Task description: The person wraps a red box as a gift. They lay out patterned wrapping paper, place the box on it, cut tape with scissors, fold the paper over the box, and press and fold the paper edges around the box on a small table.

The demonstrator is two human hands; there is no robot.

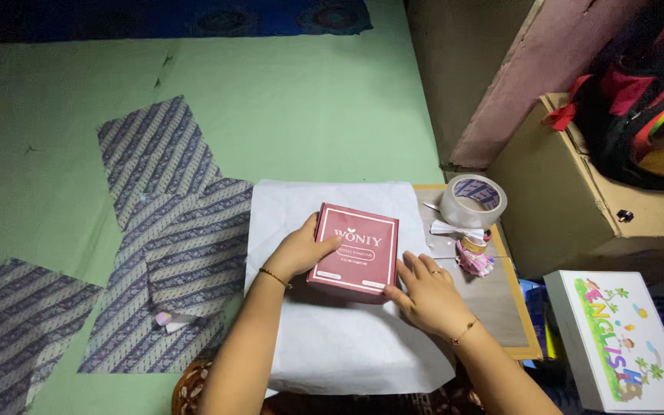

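— While the hands are down on the white paper (332, 346), where is the red box (355, 250)?

— It lies flat in the middle of the paper, right between the two hands. The paper covers a low wooden table (512, 323).

— Which hand has it?

— The left hand (301, 250) is curled round the box's left edge, thumb on top, fingers partly tucked under the side. It looks like a light hold, not a tight one.

— And the other one?

— The right hand (424, 296) is open and flat, fingers spread. It rests on the paper and its fingertips touch the box's near right corner. It does not grip anything.

— Which way does the box point?

— It is almost square and a bit turned, so its corners do not line up with the paper's edges. Its slightly longer side runs away from the person. Both hands are equally near, one at each side.

— What else is close?

— A roll of clear tape (473, 200) sits on the table past the right hand, with a small pink bundle (474, 260) beside it. Striped cloth pieces (170, 230) lie on the green floor (309, 100) to the left.
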